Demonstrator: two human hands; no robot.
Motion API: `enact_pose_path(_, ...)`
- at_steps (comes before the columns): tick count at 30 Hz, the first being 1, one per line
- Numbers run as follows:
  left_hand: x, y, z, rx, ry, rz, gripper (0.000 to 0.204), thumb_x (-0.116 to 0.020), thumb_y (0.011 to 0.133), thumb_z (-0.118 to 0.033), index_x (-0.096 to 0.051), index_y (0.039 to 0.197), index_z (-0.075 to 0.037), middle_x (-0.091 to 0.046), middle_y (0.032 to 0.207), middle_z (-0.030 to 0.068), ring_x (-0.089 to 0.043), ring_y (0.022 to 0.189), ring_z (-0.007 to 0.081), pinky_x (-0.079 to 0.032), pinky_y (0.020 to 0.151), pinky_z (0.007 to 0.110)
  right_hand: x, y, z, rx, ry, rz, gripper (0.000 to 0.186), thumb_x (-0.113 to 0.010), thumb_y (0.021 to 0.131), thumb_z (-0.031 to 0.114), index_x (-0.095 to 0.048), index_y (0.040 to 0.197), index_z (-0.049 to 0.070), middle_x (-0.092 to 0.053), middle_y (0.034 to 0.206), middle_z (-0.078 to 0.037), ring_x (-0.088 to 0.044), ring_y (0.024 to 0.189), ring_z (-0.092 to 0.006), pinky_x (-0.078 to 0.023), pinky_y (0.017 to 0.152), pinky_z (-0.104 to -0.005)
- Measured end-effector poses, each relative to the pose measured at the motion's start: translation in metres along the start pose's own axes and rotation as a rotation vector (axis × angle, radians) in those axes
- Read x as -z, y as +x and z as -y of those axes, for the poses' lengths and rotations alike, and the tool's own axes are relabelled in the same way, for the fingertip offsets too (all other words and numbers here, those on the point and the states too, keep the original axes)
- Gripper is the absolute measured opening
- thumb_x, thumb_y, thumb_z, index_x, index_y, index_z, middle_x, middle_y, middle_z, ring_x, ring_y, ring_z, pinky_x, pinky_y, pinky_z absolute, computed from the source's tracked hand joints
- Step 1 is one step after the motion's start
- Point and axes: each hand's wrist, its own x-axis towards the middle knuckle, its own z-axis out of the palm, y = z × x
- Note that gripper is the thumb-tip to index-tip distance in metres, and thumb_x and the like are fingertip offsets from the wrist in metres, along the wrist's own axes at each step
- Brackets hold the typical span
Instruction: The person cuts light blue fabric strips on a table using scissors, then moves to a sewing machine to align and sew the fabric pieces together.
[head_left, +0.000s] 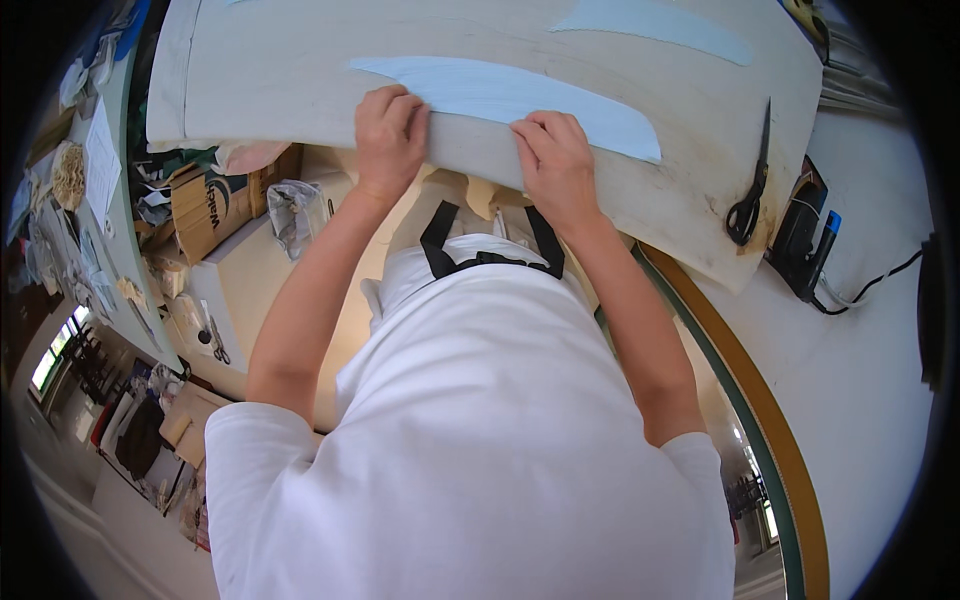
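A long, curved light blue piece of thin material (520, 95) lies on the pale padded work surface (260, 60). My left hand (392, 130) is at its lower left edge with fingers curled and pinched on it. My right hand (550, 150) is at the lower edge farther right, thumb and forefinger together on the piece, partly hiding it. Another light blue piece (650, 25) lies beyond, toward the top right. Black scissors (742, 215) lie to the right of my right hand on the same surface.
A black corded tool (800, 245) and a blue-capped item (828, 235) sit on the white table (830, 400) at right. A cardboard box (220, 195) and crumpled bag (295, 220) sit below the board at left. A cluttered side table (100, 240) runs along the far left.
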Motion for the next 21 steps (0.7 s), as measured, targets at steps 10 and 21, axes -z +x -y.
enact_pose_path(10,-0.005,0.001,0.005,0.084,0.02,0.01,0.015,-0.074,0.077,-0.007,-0.064,0.088,-0.004,-0.061,0.102,0.0125,-0.057,0.097,0.0312,-0.045,0.085,0.04,-0.026,0.011,-0.003,0.062,-0.062,0.056,0.022,-0.063,0.077,0.001,-0.07,0.098,0.006,-0.062,0.094,-0.008,-0.057,0.091,-0.0277,-0.046,0.079,-0.0395)
enact_pose_path(21,0.006,0.01,0.003,0.06,0.059,0.104,0.02,-0.072,0.077,-0.007,-0.064,0.096,-0.005,-0.061,0.106,0.0114,-0.056,0.103,0.0304,-0.041,0.091,0.041,-0.026,0.012,-0.001,0.07,-0.095,0.082,0.022,-0.063,0.076,0.001,-0.071,0.095,0.009,-0.061,0.091,-0.006,-0.056,0.087,-0.0263,-0.044,0.075,-0.0389)
